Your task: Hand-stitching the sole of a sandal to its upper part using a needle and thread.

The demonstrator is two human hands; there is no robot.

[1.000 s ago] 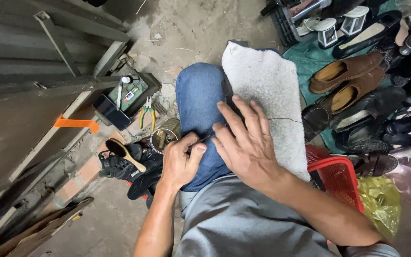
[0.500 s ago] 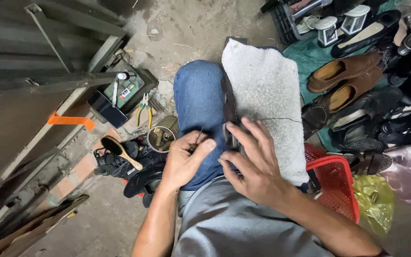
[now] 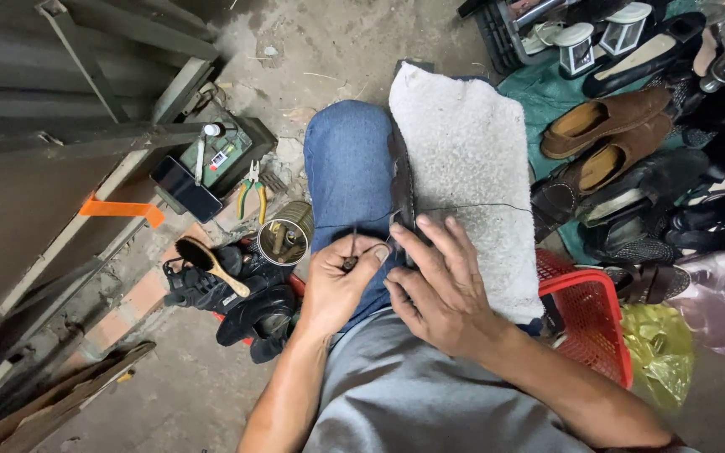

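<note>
While the left hand point(image 3: 339, 285) pinches what looks like an awl point(image 3: 352, 256), the right hand point(image 3: 442, 281) presses, fingers spread, on a dark shoe point(image 3: 400, 180) across the knee.

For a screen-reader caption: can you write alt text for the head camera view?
Seen from above, a person's left hand pinches a small awl while the right hand steadies a dark shoe on a grey towel over their knees. Pliers, a brush and brown shoes lie around.

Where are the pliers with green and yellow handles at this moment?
In the head view, the pliers lie on the ground, left of the blue-jeaned knee, just above the metal can and beside the green box.
</note>
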